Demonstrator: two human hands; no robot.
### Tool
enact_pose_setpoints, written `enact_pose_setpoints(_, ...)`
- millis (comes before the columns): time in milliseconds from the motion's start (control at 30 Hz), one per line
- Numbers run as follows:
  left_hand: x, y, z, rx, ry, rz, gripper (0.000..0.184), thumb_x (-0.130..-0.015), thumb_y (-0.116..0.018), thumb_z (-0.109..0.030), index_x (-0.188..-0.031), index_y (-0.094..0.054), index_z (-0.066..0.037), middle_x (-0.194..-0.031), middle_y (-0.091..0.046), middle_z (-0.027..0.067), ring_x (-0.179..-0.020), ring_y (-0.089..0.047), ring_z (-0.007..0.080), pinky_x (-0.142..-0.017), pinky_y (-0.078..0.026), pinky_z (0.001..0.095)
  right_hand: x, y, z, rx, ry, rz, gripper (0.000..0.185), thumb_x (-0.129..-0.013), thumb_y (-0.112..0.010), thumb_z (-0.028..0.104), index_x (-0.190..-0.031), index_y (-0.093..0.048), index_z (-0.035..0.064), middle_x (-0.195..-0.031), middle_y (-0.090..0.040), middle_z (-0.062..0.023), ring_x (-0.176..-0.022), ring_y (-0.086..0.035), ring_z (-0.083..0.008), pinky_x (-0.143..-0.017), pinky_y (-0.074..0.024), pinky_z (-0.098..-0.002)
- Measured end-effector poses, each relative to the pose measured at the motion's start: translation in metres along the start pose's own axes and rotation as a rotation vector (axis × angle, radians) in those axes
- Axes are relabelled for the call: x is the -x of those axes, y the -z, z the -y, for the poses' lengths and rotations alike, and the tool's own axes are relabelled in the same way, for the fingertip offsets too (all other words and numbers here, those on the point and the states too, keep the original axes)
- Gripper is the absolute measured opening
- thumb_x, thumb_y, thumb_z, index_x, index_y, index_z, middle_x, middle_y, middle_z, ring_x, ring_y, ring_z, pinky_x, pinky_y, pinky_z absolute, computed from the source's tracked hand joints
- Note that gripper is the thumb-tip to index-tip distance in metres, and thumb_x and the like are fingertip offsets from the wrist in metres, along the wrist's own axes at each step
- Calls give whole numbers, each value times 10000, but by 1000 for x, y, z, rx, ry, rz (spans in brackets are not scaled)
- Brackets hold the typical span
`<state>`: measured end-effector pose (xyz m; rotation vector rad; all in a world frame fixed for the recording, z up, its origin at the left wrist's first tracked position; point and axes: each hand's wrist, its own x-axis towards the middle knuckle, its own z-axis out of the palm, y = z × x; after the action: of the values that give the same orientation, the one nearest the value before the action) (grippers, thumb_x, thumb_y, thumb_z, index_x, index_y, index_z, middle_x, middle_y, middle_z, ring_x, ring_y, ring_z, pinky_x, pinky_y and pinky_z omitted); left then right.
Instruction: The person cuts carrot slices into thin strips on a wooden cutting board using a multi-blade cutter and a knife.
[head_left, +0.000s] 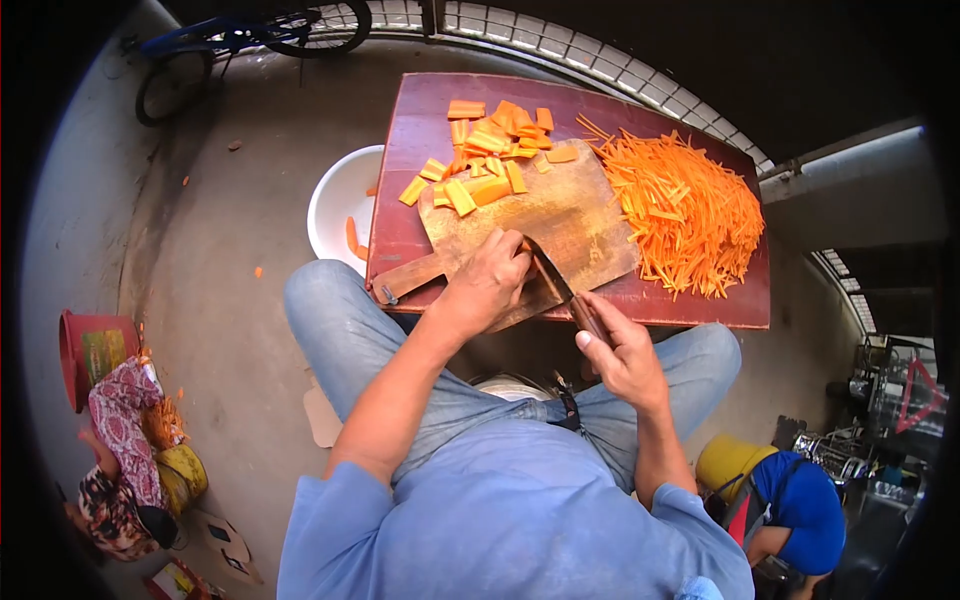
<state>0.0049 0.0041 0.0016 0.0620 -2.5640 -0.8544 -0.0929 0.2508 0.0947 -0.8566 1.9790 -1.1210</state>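
My right hand [622, 350] is wrapped round the handle of a dark-bladed knife [551, 268], whose blade points up and left over the wooden cutting board [585, 225]. Beside the blade tip, my left hand [492, 275] rests on the board with its fingers curled together; what lies under them is too hidden to name. Thick carrot pieces [488, 188] are scattered over the board's far left part and the table beyond it. To the right of the board lies a large heap of thin carrot strips [690, 215].
The red table [415, 120] stands over my knees. A white basin [330, 205] with orange pieces is at its left. A person [125, 500] sits at the lower left near a red bucket [80, 350]; another person [810, 510] is at the lower right by a yellow bucket [730, 462].
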Motion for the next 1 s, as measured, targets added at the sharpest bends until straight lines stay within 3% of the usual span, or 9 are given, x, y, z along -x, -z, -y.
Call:
enact_pose_setpoints(133, -1, 4, -1, -26, -3, 3, 126, -826, -692, 22, -949, -700, 50, -1096, -613, 194, -1052, -609, 386, -941, -553, 474, 15, -12, 5, 16, 15, -34, 526, -1069, -675, 114, -1539, -546, -84, -1308, -737, -307, -1217, -754, -367, -1047, -557, -396)
enact_pose_setpoints(233, -2, 3, -2, -28, 0, -20, 135, -836, -718, 19, -969, -705, 42, -1105, -627, 192, -1046, -617, 387, -928, -554, 474, 11, -16, 9, 3, -51, -31, 505, -1085, -655, 118, -1542, -546, -66, -1203, -744, -306, -1118, -768, -367, -975, -574, -410)
enact_pose_setpoints(300, -2, 5, -1, -12, -3, -8, 168, -857, -767, 11, -1013, -707, 33, -1105, -644, 189, -1042, -634, 396, -915, -551, 471, -3, -17, 9, 46, -11, -41, 461, -1100, -635, 122, -1526, -561, -39, -1032, -728, -272, -923, -753, -354, -859, -578, -420)
enact_pose_setpoints(367, -5, 6, -3, -9, 24, -9, 169, -851, -783, 4, -1006, -719, 25, -1092, -651, 183, -1031, -641, 390, -905, -556, 469, -24, -19, -3, 38, 156, -102, 424, -1104, -627, 110, -1503, -577, -23, -969, -704, -242, -846, -722, -344, -819, -572, -413)
enact_pose_setpoints(567, -3, 5, 3, 2, 1, -33, 156, -849, -801, -10, -995, -752, 13, -1071, -663, 174, -1015, -653, 387, -903, -563, 464, -16, -13, 17, 44, -4, -26, 428, -1099, -630, 109, -1503, -579, -22, -995, -710, -248, -893, -736, -354, -856, -576, -414)
enact_pose_setpoints(700, -2, 3, 5, 27, 11, -35, 158, -829, -790, 7, -984, -760, 14, -1073, -663, 177, -1014, -649, 389, -895, -560, 465, -14, -21, 7, 78, 94, -59, 442, -1096, -628, 101, -1505, -562, -53, -1065, -726, -261, -962, -753, -388, -898, -576, -418)
enact_pose_setpoints(767, -1, 3, 5, 19, 21, -43, 161, -807, -782, 18, -967, -760, 19, -1049, -651, 178, -999, -639, 391, -880, -555, 469, -27, -31, 1, 149, 272, -137, 444, -1096, -629, 104, -1507, -559, -49, -1076, -729, -273, -970, -753, -408, -898, -577, -425)
enact_pose_setpoints(867, -3, 5, 0, -9, 3, -71, 166, -779, -768, 32, -944, -758, 17, -1007, -628, 178, -974, -622, 392, -855, -546, 473, -31, -27, 10, 131, 243, -88, 439, -1092, -634, 105, -1499, -561, -46, -1111, -731, -296, -1005, -756, -435, -907, -579, -446)
enact_pose_setpoints(1000, -3, 4, 4, -1, -27, -112, 162, -766, -753, 46, -925, -752, 13, -962, -599, 176, -954, -607, 394, -845, -540, 476, -17, -20, 22, 95, 35, -31, 403, -1094, -621, 96, -1470, -571, -40, -1135, -722, -312, -1039, -739, -474, -911, -573, -472)
